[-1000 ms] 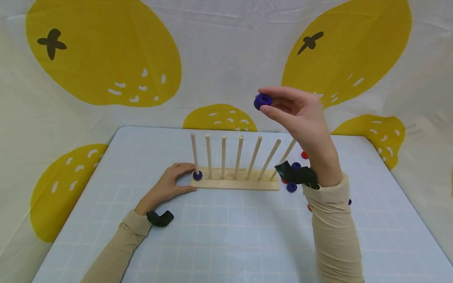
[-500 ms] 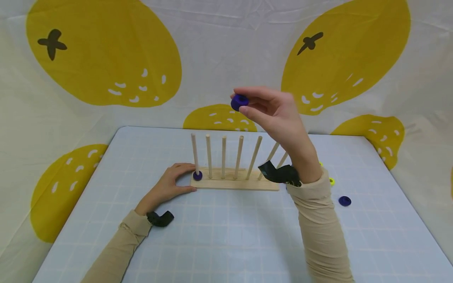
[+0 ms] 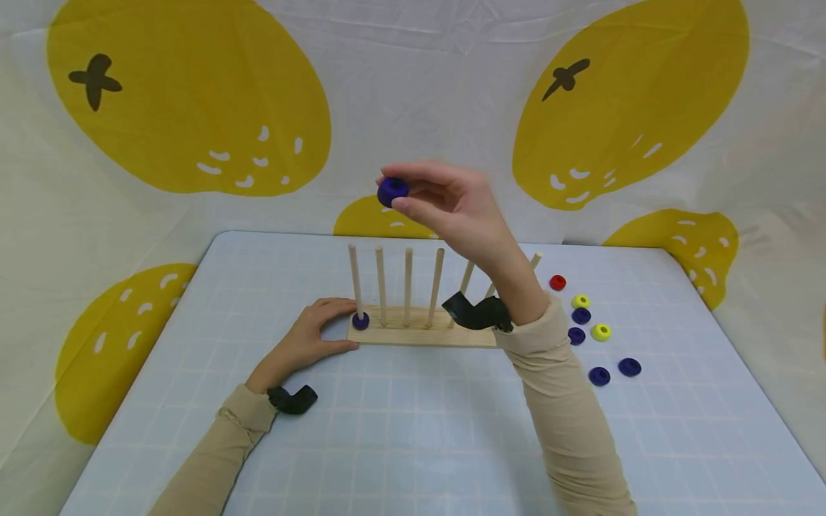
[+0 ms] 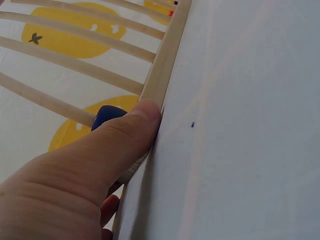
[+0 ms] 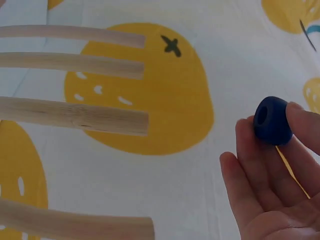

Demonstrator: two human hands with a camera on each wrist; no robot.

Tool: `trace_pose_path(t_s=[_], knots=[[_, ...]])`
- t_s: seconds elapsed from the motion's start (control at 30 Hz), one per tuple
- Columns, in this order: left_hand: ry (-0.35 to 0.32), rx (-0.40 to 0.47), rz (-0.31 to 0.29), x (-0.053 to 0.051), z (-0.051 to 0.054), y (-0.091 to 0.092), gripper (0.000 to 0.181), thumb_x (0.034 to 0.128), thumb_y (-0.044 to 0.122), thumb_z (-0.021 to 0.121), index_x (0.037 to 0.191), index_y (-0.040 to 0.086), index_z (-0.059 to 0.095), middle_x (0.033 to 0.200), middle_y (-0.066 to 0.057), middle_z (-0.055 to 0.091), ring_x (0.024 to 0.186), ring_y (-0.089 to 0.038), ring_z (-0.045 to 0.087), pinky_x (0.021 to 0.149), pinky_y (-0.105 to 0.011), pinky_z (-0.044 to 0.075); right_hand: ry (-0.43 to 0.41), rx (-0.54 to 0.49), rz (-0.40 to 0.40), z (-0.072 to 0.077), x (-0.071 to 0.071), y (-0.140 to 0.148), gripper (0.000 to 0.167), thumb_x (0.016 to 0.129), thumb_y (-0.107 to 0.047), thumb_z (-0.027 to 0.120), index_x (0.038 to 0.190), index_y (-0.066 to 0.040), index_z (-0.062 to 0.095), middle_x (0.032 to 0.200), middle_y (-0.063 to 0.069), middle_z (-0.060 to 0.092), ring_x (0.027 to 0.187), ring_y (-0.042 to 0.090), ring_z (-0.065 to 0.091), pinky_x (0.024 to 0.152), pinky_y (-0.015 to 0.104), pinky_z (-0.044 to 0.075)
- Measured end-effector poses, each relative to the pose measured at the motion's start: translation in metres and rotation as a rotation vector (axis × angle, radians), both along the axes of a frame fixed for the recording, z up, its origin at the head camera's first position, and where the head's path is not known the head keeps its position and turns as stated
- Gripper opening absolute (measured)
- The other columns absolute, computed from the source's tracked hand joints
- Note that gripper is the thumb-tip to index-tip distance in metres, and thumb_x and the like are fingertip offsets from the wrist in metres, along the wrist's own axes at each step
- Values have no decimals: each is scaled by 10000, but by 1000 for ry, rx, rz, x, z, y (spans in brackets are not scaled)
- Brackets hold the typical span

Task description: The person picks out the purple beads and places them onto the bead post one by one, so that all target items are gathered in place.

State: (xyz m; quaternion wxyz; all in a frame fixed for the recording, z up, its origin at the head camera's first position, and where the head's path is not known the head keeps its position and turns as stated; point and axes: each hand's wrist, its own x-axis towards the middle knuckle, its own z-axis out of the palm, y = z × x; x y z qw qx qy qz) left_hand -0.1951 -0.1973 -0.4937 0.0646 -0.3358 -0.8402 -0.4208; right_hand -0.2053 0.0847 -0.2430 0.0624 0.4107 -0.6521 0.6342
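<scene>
A blue bead (image 3: 391, 193) with a hole through it is pinched between the thumb and fingers of my right hand (image 3: 452, 208), raised above the pegs. In the right wrist view the same blue bead (image 5: 272, 121) shows its hole facing the peg tips. My left hand (image 3: 306, 335) grips the left end of the wooden base (image 3: 426, 337), thumb at the front edge and fingers behind. Upright wooden pegs (image 3: 408, 287) stand in a row on it. Around the foot of the leftmost peg sits another blue bead (image 3: 361, 321). My right forearm hides part of the pegs on the right.
Loose beads lie on the table right of the base: a red bead (image 3: 558, 282), two yellow beads, one (image 3: 601, 332) nearer me, and several blue beads, one (image 3: 629, 367) farthest right. A fruit-printed cloth (image 3: 419, 93) hangs behind the table (image 3: 413, 430).
My right hand has moved left with the blue bead, from above the right-hand pegs toward the left ones. Loose beads on the right have come into view. The left hand has stayed still.
</scene>
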Motion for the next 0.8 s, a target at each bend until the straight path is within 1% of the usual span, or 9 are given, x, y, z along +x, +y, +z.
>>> trace_pose_path(t_s=[0.2, 0.27, 0.37, 0.5, 0.57, 0.63, 0.73, 0.8], knots=[[-15, -6, 8, -1, 0, 0, 673, 716, 181, 907, 1315, 61, 625, 1343, -89, 602, 1258, -298, 497, 1048, -525, 384, 72, -32, 46, -11, -10, -14, 298, 855, 161, 668, 1151, 137, 652, 1121, 186, 690, 964, 295, 669, 918, 437, 533], [-28, -6, 10, 0, 0, 0, 675, 718, 183, 906, 1320, 64, 623, 1350, -85, 598, 1262, -296, 494, 1049, -526, 383, 76, -37, 54, -16, -14, -17, 296, 834, 165, 689, 1128, 131, 665, 1094, 176, 696, 939, 296, 668, 909, 437, 537], [-35, -5, 14, 0, 1, 0, 677, 718, 191, 906, 1321, 68, 624, 1351, -83, 598, 1261, -296, 493, 1048, -527, 385, 60, -19, 61, -22, -18, -21, 297, 810, 148, 727, 1102, 115, 683, 1060, 159, 708, 912, 289, 671, 889, 434, 545], [-25, 4, 12, 1, 2, 1, 673, 710, 185, 910, 1310, 60, 630, 1336, -87, 607, 1253, -298, 501, 1043, -526, 389, 23, 37, 80, -28, -21, -26, 301, 808, 111, 753, 1102, 92, 696, 1042, 143, 716, 899, 274, 680, 874, 446, 550], [-23, 6, 10, 1, 2, 1, 668, 712, 180, 909, 1306, 55, 631, 1332, -90, 609, 1251, -299, 504, 1040, -525, 392, 1, 76, 110, -30, -22, -27, 305, 816, 100, 751, 1115, 88, 693, 1058, 140, 715, 907, 265, 686, 875, 443, 551], [-25, 2, 9, 1, 2, 1, 664, 720, 184, 905, 1310, 57, 629, 1332, -89, 608, 1253, -299, 503, 1041, -527, 392, -10, 121, 138, -31, -22, -28, 309, 825, 90, 748, 1128, 86, 688, 1069, 137, 713, 914, 248, 694, 873, 414, 556], [-25, -5, 7, 1, 2, 1, 661, 728, 187, 900, 1316, 60, 625, 1337, -90, 605, 1253, -302, 501, 1037, -531, 395, 7, 185, 159, -33, -23, -28, 321, 829, 73, 752, 1143, 78, 685, 1089, 134, 710, 929, 219, 700, 867, 383, 560], [-10, -4, 7, 0, 3, 0, 662, 724, 183, 901, 1312, 56, 626, 1330, -96, 608, 1243, -309, 508, 1027, -537, 399, 39, 224, 147, -34, -23, -28, 324, 833, 48, 760, 1149, 64, 690, 1089, 123, 712, 941, 189, 699, 870, 364, 559]])
